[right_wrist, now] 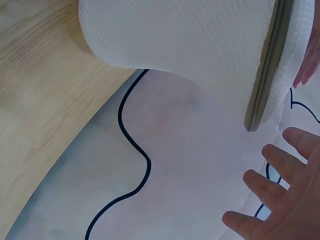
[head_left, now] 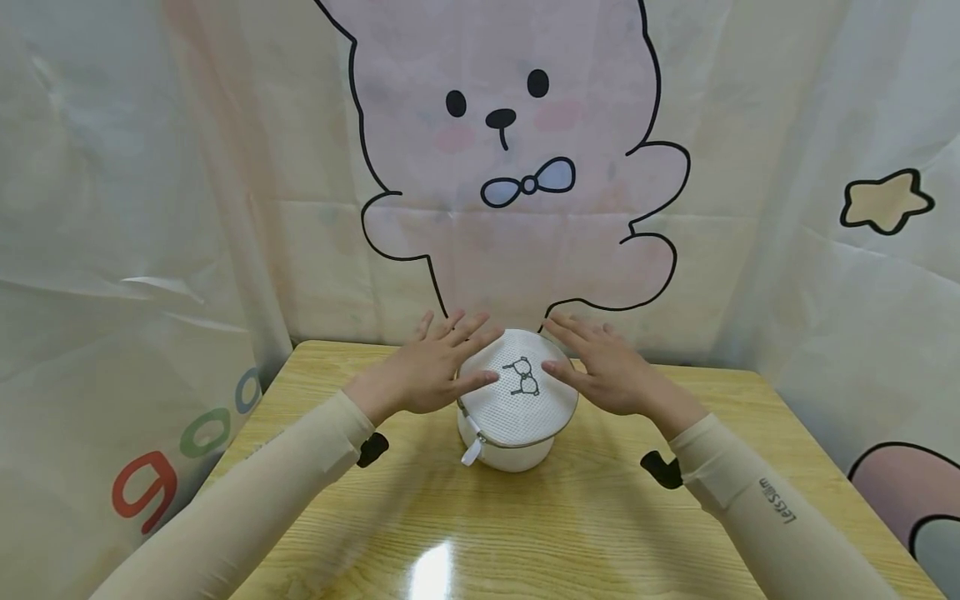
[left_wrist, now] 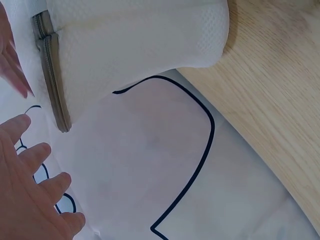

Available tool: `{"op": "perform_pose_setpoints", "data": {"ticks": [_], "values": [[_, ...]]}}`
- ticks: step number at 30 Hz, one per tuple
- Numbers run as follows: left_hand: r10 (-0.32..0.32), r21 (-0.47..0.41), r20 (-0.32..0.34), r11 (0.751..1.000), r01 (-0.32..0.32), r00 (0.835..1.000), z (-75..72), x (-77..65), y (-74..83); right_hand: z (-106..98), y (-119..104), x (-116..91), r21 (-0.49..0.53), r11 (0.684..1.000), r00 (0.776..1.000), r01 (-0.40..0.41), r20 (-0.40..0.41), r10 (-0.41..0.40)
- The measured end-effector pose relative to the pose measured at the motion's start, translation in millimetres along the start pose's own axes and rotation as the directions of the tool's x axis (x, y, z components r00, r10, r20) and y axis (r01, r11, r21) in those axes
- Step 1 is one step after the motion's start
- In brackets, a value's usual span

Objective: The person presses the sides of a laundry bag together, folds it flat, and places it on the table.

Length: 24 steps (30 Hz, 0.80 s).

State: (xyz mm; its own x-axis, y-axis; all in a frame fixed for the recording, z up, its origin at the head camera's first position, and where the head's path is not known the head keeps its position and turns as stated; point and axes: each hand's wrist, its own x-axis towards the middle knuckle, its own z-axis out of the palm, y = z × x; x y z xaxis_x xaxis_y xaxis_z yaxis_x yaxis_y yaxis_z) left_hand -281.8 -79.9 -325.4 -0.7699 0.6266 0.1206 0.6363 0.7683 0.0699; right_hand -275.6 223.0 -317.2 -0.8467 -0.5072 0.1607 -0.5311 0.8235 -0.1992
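A round white mesh laundry bag (head_left: 517, 421) with a small dark line drawing on its lid stands on the wooden table. Its zipper pull (head_left: 472, 452) hangs at the front left. My left hand (head_left: 431, 371) is held over the bag's left side, fingers spread and straight. Opposite it, my right hand (head_left: 607, 371) reaches over the right edge with its fingers extended. Neither hand grips anything. Both wrist views show the bag's white wall (left_wrist: 140, 45) with the zipper (right_wrist: 265, 75) along it, and each hand's fingers apart from the fabric.
The wooden table (head_left: 420, 517) ends at the back against a cloth backdrop (head_left: 517, 250) printed with a pink bear. More printed cloth hangs at the left and right sides. A bright light reflection (head_left: 431, 571) lies on the tabletop near the front.
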Motion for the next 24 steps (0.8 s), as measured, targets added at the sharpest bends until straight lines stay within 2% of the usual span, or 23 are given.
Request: {"op": "perform_pose_setpoints", "data": {"ticks": [11,24], "values": [[0.035,0.001,-0.007,0.999,-0.035,0.999,7.0,2.9,4.6,8.0,-4.8,2.9,-0.020,1.000,1.000,0.020,-0.001,-0.020],[0.035,-0.015,0.018,0.999,-0.034,0.999,16.8,8.2,7.2,18.5,-0.9,7.4,0.007,1.000,0.999,0.022,0.027,-0.022]]}}
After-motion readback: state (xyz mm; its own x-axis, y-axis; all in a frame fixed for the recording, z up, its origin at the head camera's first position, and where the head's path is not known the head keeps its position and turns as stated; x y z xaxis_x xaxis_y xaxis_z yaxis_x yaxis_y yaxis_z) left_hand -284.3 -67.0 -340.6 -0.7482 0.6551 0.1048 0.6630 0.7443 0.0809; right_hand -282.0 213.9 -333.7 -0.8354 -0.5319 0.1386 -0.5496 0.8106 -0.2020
